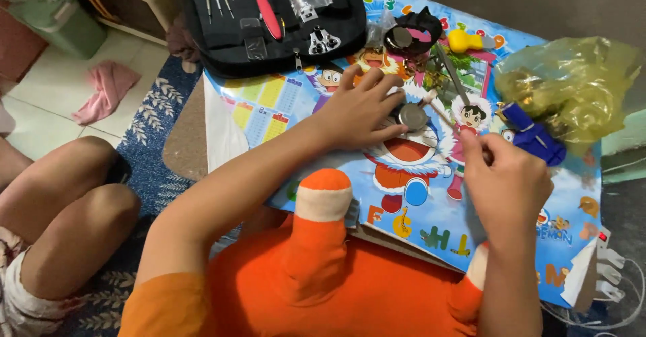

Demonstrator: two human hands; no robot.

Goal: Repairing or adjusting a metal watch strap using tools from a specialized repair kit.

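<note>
My left hand (pixel 360 108) rests on a colourful cartoon table top (pixel 397 175), its fingers pressing beside a small round metal watch case (pixel 412 116). My right hand (pixel 505 179) is raised just right of it, thumb and fingers pinched together on something too small to make out. A blue tool (pixel 535 138) lies right behind my right hand. A slim metal tool (pixel 452 74) lies beyond the watch case.
An open black tool case (pixel 269 20) with small tools sits at the back left. A black round holder (pixel 412 35), a yellow part (pixel 463 41) and a crumpled yellow plastic bag (pixel 572 84) lie at the back right. An orange plush (pixel 316 256) covers my lap. A pink cloth (pixel 104 91) lies on the floor.
</note>
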